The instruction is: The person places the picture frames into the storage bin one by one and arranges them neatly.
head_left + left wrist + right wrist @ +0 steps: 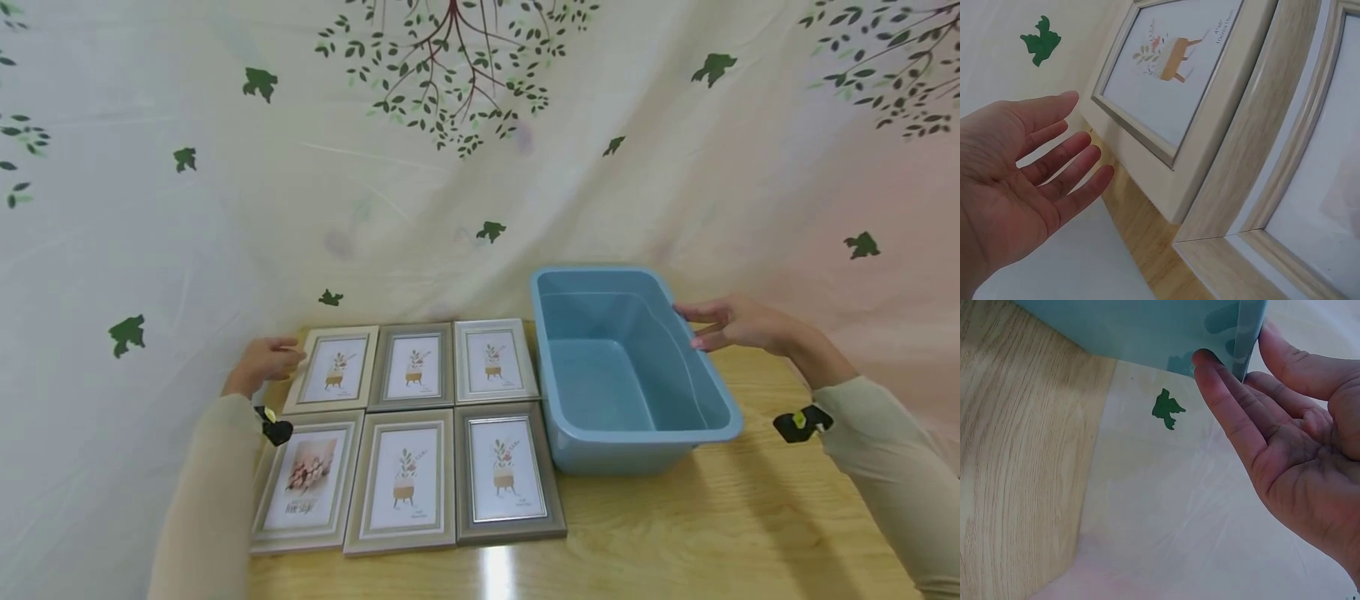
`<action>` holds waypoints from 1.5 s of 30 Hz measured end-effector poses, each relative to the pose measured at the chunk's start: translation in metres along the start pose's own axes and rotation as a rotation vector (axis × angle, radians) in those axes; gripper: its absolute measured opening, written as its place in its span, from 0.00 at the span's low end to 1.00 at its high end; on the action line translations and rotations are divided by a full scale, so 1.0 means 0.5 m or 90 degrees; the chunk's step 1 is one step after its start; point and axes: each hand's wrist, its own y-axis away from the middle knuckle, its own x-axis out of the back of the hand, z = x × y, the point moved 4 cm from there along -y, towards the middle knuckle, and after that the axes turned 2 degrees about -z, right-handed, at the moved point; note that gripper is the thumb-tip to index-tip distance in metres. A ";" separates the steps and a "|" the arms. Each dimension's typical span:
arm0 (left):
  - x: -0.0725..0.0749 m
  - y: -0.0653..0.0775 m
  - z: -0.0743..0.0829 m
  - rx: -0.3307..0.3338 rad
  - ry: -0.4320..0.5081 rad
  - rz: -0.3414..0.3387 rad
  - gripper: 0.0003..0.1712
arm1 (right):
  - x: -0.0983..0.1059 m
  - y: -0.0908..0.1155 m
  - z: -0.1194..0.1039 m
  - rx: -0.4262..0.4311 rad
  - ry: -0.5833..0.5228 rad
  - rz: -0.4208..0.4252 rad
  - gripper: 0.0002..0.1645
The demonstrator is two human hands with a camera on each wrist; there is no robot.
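My left hand [267,363] is held beside the left edge of the cream picture frame [369,367] in the back row. In the left wrist view its fingers [1063,156] are loosely extended with nothing between them. At the right rim of the blue plastic tub [603,383], my right hand [742,323] has its fingertips right at the edge. The right wrist view shows the thumb near the rim and extended fingers [1229,406] along the tub's outer wall. A pink-flower picture frame [303,533] lies nearest the left forearm.
Several picture frames lie face up in two rows left of the tub, edges close together, including a dark grey frame [510,533] at front right. All stand on a wooden table [660,533]. A pale cloth [420,200] printed with leaves hangs behind.
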 end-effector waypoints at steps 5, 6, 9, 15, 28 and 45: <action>-0.009 -0.012 -0.016 0.014 0.028 0.009 0.37 | 0.001 -0.001 0.002 -0.002 -0.002 -0.002 0.49; -0.010 -0.014 -0.018 0.014 0.031 0.011 0.37 | 0.001 -0.001 0.003 -0.002 -0.002 -0.002 0.49; -0.013 -0.021 -0.026 0.018 0.033 0.017 0.37 | 0.002 -0.001 0.003 -0.004 -0.003 -0.003 0.49; -0.020 -0.033 -0.042 0.046 0.028 0.042 0.38 | 0.000 -0.001 0.004 -0.006 -0.007 -0.002 0.48; -0.032 -0.039 -0.044 0.056 0.035 0.069 0.37 | -0.003 0.001 0.004 -0.008 -0.013 -0.002 0.48; -0.038 -0.041 -0.051 0.086 0.037 0.136 0.35 | -0.003 -0.003 0.007 -0.009 -0.017 -0.004 0.49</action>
